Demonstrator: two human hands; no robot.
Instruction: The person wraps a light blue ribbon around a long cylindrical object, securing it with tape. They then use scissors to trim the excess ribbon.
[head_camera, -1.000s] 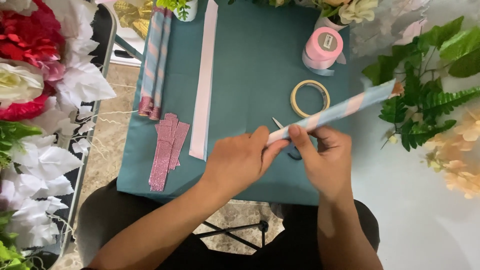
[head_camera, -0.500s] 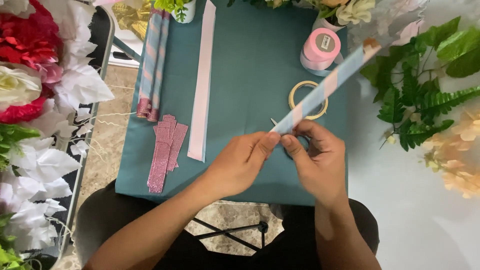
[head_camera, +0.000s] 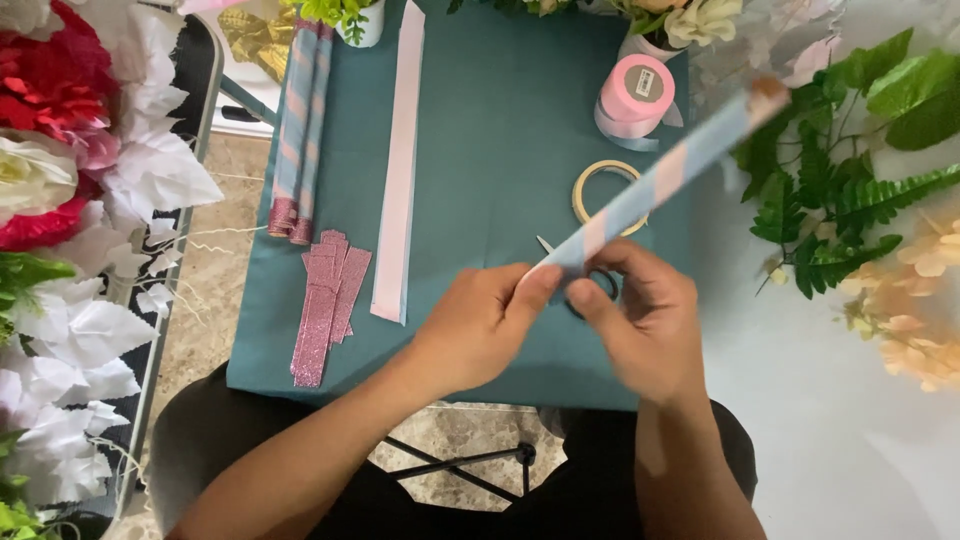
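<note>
Both my hands hold the near end of a long rolled stick (head_camera: 668, 168) with pale blue and pink stripes. It slants up to the right over the teal cloth (head_camera: 480, 130). My left hand (head_camera: 480, 325) pinches its end with thumb and fingers, and my right hand (head_camera: 640, 320) grips it from the right side. Scissors (head_camera: 590, 280) lie on the cloth under my hands, mostly hidden. A ring of tape (head_camera: 600, 195) lies just beyond, partly behind the stick.
Two more striped rolls (head_camera: 298, 130) and a long white-pink strip (head_camera: 398, 160) lie on the cloth's left part, with pink glitter strips (head_camera: 325, 300) near them. A pink ribbon spool (head_camera: 632, 95) stands at the back. Artificial flowers (head_camera: 60, 150) and fern leaves (head_camera: 850, 190) flank the table.
The far end of the striped stick has swung upward and away, from low on the right to a steeper slant. My hands stayed near the cloth's front edge.
</note>
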